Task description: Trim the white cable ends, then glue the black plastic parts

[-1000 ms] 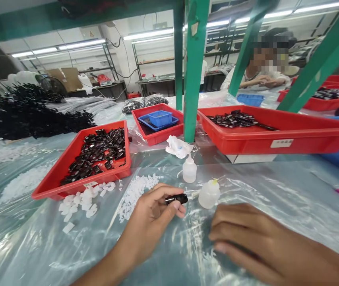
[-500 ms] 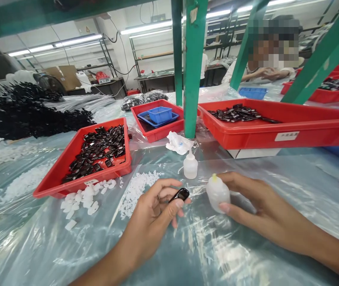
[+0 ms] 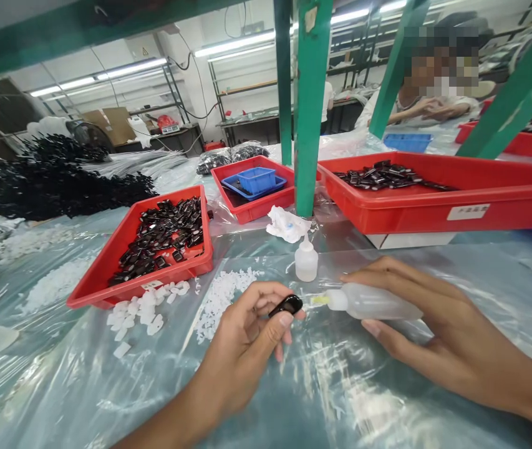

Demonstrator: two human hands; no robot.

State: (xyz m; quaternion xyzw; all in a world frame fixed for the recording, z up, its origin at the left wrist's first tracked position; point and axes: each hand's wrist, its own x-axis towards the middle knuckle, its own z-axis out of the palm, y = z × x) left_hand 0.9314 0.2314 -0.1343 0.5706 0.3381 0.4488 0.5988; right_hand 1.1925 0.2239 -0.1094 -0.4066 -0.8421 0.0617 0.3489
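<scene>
Between the thumb and fingers of my left hand (image 3: 251, 343) is a small glossy black plastic part (image 3: 288, 305), its rounded end pointing right. My right hand (image 3: 438, 330) grips a translucent squeeze bottle (image 3: 378, 302) that lies on its side in the air. The bottle's yellowish nozzle (image 3: 320, 300) points left, close to the black part; whether they touch I cannot tell. Behind both hands a second small dropper bottle (image 3: 306, 260) stands upright on the plastic sheet. Small white pieces (image 3: 223, 296) lie scattered left of my left hand.
A red tray (image 3: 139, 289) of black parts stands at left, with white pieces (image 3: 146, 312) before it. A larger red tray (image 3: 415, 209) is at right. Crumpled white tissue (image 3: 287, 224) lies beside a green post (image 3: 310, 125). Across the table sits a person (image 3: 434, 109).
My right hand has tipped the squeeze bottle from nearly upright to sideways, bringing its nozzle toward the black part. My left hand keeps its hold. The whole view has shifted slightly.
</scene>
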